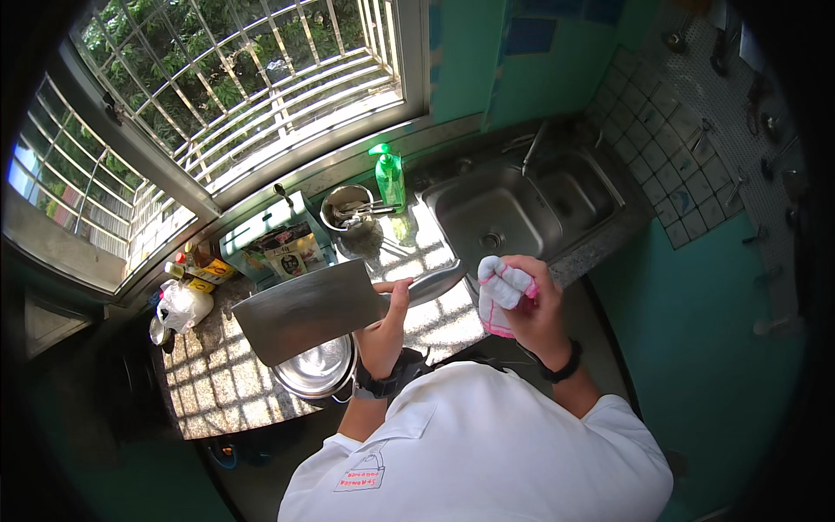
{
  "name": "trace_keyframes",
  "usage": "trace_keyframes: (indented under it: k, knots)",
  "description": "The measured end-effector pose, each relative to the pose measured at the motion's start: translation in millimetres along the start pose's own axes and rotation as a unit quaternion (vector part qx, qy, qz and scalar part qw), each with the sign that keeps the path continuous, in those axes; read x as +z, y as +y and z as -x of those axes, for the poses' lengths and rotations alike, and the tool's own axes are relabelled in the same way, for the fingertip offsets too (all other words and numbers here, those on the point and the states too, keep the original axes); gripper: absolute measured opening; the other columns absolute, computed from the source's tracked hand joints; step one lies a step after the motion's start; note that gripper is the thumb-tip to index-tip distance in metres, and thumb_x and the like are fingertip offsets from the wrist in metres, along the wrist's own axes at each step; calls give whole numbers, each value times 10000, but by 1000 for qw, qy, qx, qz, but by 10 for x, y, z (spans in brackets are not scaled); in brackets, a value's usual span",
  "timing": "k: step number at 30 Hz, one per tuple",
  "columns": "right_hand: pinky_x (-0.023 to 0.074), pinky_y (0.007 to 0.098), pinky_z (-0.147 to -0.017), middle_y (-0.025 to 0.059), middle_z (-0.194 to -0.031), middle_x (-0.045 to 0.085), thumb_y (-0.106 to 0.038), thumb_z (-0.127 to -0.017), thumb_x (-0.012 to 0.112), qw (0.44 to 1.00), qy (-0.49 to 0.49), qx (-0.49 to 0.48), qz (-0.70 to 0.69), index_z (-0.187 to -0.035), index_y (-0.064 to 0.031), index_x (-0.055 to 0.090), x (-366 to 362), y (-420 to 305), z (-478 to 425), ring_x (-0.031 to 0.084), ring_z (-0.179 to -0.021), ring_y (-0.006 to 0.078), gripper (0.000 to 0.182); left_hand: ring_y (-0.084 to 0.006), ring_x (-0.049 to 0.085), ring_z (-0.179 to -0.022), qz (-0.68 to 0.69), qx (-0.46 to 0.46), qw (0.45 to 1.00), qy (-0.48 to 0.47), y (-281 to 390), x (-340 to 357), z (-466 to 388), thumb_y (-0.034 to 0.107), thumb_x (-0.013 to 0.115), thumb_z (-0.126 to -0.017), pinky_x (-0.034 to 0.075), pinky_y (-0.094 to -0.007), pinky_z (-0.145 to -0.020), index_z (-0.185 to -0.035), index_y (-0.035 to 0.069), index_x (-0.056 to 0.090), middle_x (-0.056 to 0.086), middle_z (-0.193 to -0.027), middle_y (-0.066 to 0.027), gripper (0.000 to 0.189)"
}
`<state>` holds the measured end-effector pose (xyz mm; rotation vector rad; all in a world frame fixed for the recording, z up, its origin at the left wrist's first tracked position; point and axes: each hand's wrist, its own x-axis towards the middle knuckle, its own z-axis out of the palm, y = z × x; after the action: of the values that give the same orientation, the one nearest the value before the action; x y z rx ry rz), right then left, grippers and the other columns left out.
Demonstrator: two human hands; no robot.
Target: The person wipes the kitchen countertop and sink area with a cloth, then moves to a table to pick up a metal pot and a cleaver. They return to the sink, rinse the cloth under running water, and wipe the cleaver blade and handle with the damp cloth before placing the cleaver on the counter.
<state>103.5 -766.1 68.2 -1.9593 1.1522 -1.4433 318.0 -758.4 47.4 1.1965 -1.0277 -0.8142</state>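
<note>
A metal cleaver (313, 312) with a broad blade and a grey handle is held up over the counter. My left hand (383, 329) grips it where blade and handle meet, the thumb on the handle; the blade points left and the handle points right. In my right hand (538, 307) is a bunched white cloth with pink edging (501, 290), close to the handle's end but apart from it. Below the blade, a round stainless steel pot lid (316, 372) is partly covered from view.
A double-bowl steel sink (499, 209) lies ahead right. Along the window side stand a green pump bottle (390, 179), a metal pot with utensils (342, 196), a box holding packets (274, 228), sauce bottles (205, 264) and a white plastic bag (186, 305). The granite counter (222, 391) is sunlit.
</note>
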Motion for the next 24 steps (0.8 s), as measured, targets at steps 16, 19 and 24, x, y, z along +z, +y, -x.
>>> trace_keyframes:
  k: [16,19,24]
  knots:
    - [512,318,-824,129,-1052,680,-50,-828,658,968,141,205,-20,-1078,4,622,-719,945,235,643,-980,164,258,-57,512,-661,-4,70,994,-85,208,644,169,61,652,-916,407,-208,-622,-902,-10,722,658,-788,-20,100]
    - [452,282,-932,83,-1140,630,-91,-860,634,947,169,197,-189,-1190,28,556,-1034,764,237,580,-1024,127,359,-58,511,-664,-11,63,993,-99,159,963,206,61,649,-919,412,-209,-631,-916,-17,715,657,-795,-27,103]
    - [494,328,-849,109,-1076,593,-117,-807,716,994,79,70,19,-1184,-32,562,-1382,441,291,608,-972,219,415,-57,521,-669,-12,81,981,-174,138,1658,423,61,648,-922,413,-196,-627,-944,-15,702,635,-792,-14,95]
